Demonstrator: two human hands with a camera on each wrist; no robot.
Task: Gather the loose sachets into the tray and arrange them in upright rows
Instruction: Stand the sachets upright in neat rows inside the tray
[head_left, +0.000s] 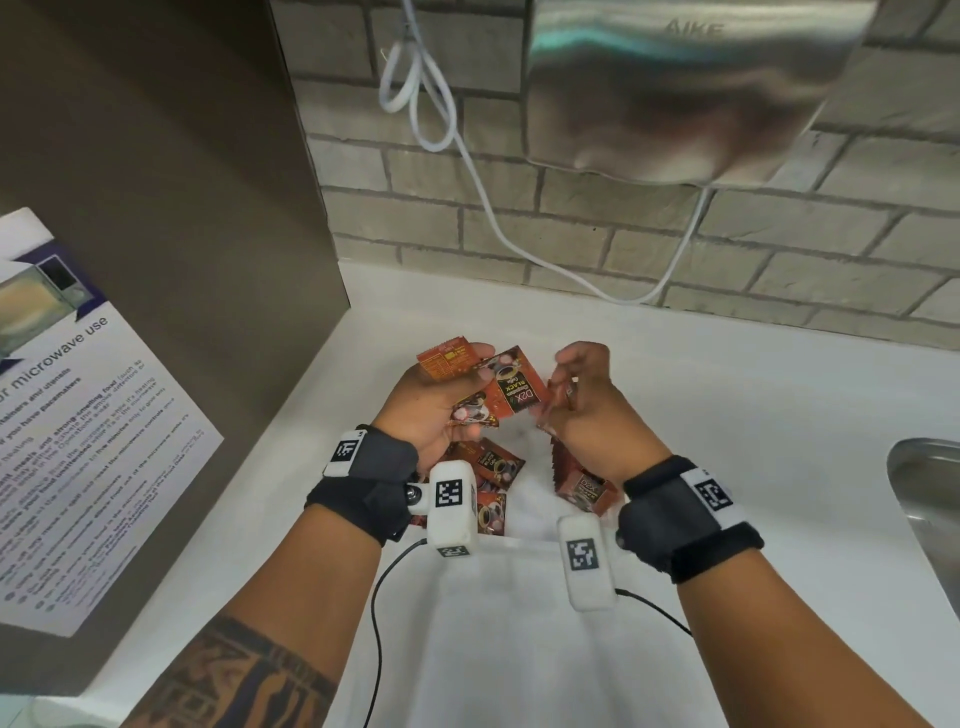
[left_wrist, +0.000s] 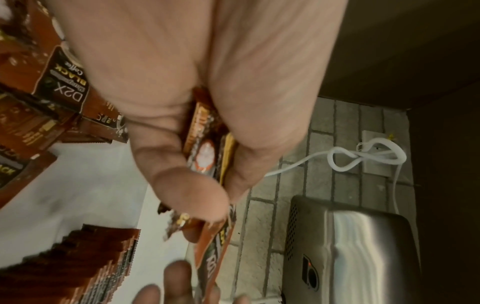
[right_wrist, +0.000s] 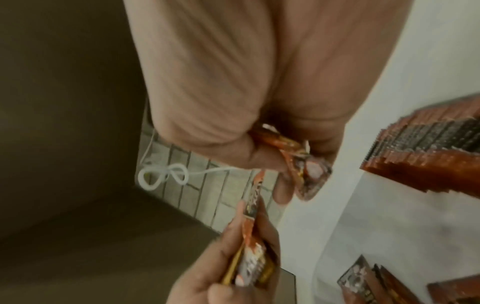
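Red-brown coffee sachets are the task's objects. My left hand grips a fanned bunch of sachets above the white tray; the left wrist view shows this bunch edge-on between thumb and fingers. My right hand pinches one sachet just right of the bunch, a small gap between them. Below, a packed upright row of sachets stands at the tray's right, also seen as a row and a row. Loose sachets lie at the tray's left.
A steel hand dryer hangs on the brick wall with a looped white cable. A brown cabinet with a microwave notice stands left. A steel sink is at the right edge of the white counter.
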